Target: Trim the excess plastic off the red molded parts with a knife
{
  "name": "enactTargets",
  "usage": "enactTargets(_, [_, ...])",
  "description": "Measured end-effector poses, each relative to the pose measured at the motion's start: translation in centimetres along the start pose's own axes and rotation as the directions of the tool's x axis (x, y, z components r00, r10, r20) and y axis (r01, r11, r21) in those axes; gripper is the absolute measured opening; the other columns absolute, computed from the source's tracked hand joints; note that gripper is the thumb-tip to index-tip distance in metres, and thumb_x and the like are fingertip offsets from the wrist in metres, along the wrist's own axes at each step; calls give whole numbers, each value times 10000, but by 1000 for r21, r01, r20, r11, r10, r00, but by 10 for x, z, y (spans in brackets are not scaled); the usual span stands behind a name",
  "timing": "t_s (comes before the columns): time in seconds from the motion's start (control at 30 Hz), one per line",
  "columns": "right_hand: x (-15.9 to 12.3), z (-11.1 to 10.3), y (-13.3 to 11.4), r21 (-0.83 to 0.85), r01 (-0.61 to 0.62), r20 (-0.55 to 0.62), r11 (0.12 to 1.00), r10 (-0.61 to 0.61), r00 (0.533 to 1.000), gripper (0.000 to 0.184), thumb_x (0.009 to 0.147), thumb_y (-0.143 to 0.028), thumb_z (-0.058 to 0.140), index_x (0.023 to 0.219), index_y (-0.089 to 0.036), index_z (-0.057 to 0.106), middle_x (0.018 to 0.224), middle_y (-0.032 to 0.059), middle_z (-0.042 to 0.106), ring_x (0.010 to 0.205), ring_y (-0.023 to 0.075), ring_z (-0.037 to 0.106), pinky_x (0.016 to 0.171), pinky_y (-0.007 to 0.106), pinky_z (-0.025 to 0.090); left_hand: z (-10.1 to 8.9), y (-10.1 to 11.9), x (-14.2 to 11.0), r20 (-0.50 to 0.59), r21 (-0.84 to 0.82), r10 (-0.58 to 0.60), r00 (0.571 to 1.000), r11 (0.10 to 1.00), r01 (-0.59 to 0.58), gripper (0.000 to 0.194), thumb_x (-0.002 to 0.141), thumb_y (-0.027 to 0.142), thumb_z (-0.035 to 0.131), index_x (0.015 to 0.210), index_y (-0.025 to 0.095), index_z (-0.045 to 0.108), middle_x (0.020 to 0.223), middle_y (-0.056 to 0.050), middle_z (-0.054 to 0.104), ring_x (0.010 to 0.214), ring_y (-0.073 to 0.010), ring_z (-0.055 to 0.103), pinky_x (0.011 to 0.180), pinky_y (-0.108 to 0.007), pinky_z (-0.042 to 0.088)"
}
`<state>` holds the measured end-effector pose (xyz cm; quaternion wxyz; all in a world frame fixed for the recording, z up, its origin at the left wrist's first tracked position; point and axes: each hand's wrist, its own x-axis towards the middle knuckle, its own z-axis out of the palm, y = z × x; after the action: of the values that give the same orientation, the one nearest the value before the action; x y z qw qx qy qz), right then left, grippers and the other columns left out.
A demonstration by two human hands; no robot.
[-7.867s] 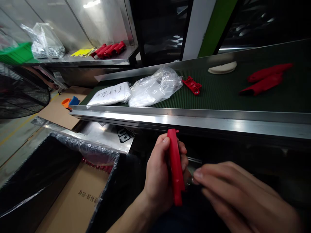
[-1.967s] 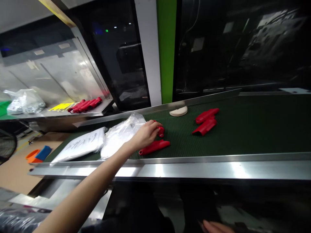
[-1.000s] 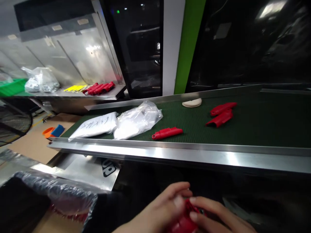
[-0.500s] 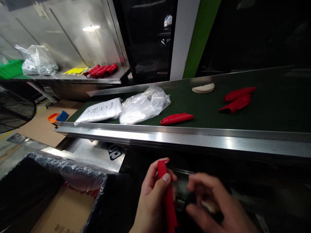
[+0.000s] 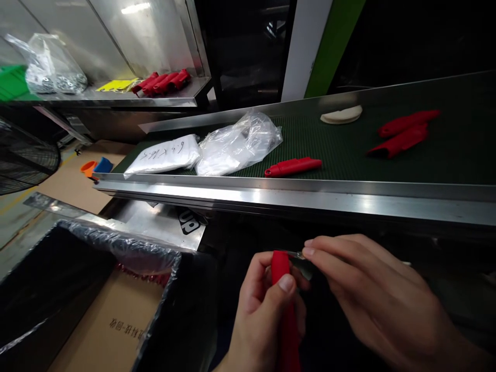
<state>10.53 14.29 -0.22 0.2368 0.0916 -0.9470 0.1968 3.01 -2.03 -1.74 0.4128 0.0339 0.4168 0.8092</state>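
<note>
Head view: one left hand [image 5: 256, 315], fingers closed round a long red plastic part [image 5: 290, 336], thumb pressed along its face; the part stands roughly upright, in front of the near rail of the conveyor, lower end cut off by the picture's edge. One right hand [image 5: 383, 294], thumb and forefinger pinching a thin metal tool [image 5: 297, 254] at the part's upper end; whether tool and part touch cannot be told. One conveyor [image 5: 341, 155], ribbed green belt between metal rails, bearing, from left to right: a white packet [image 5: 163, 155] with handwritten marks; a clear plastic bag [image 5: 236, 147] with white contents, beside the packet; a single red molded piece [image 5: 293, 167], lying near the front rail; a cream half-round pad [image 5: 341, 115], near the back rail; a pair of red shells [image 5: 406, 132], lying together. One metal shelf [image 5: 174, 99], upper left, holding a row of red parts [image 5: 163, 84], yellow sheets [image 5: 117, 85] and a clear bag of small metal pieces [image 5: 56, 72]; a green bin [image 5: 12, 82] at far left. One orange ring [image 5: 89, 168] and a blue piece [image 5: 103, 165], on brown cardboard [image 5: 70, 191]. One black-lined box [image 5: 39, 274], lower left, printed cardboard [image 5: 104, 320] inside.
</note>
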Motion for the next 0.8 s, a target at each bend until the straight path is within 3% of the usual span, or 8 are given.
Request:
enactTargets(0.2, [1, 0, -1, -73, 3, 19, 997, -1, 1000, 524, 905, -19, 505, 1388, -222, 514, 1249, 66, 604, 1110, 209, 570, 938, 390, 458, 4, 11, -8, -63, 104, -153, 986, 982, 159, 305, 881, 466, 610, 987, 190, 536, 583, 31, 486, 456, -70, 398, 429, -145, 340])
enactTargets(0.53, [3, -3, -7, -58, 18, 14, 998, -17, 1000, 434, 899, -3, 519, 1299, -159, 578, 1252, 82, 598, 1104, 232, 538, 920, 401, 429, 2, 9, -9, -41, 49, -190, 981, 980, 192, 322, 920, 490, 463, 1015, 188, 520, 584, 11, 508, 446, -89, 393, 414, -156, 344])
enactTargets(0.8, [3, -3, -7, -59, 18, 9, 998, -18, 1000, 437, 900, 10, 519, 1305, -143, 578, 1254, 88, 595, 1115, 234, 530, 910, 396, 435, -2, 7, -8, -27, 43, -180, 983, 983, 181, 323, 920, 500, 468, 993, 191, 526, 563, 10, 508, 436, -92, 388, 402, -154, 344])
